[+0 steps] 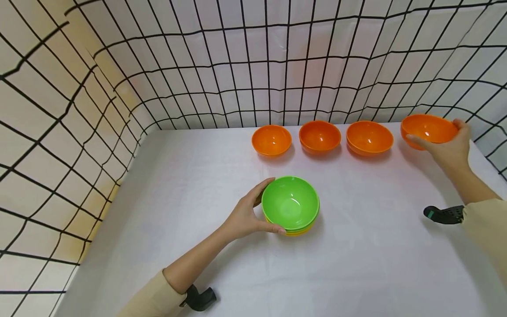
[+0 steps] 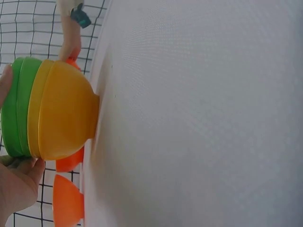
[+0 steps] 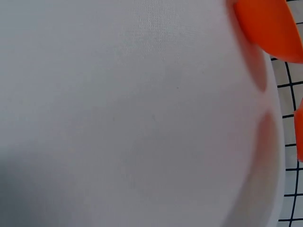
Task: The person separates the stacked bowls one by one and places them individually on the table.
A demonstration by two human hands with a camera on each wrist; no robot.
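At the middle of the table my left hand (image 1: 245,218) grips a stack of bowls, thumb on the near side and fingers on the far side. A green bowl (image 1: 291,203) is on top. The left wrist view shows green bowls (image 2: 23,109) nested in yellow bowls (image 2: 66,109), the lowest one's foot at the table. My right hand (image 1: 453,147) holds an orange bowl (image 1: 429,127) by its sides at the far right. This bowl (image 3: 298,135) shows only partly in the right wrist view, seemingly just off the table.
Three more orange bowls stand in a row along the back edge: a left one (image 1: 271,141), a middle one (image 1: 320,137) and a right one (image 1: 369,138). A black wire grid (image 1: 277,61) over white panels borders the white table (image 1: 190,176) at the back and sides.
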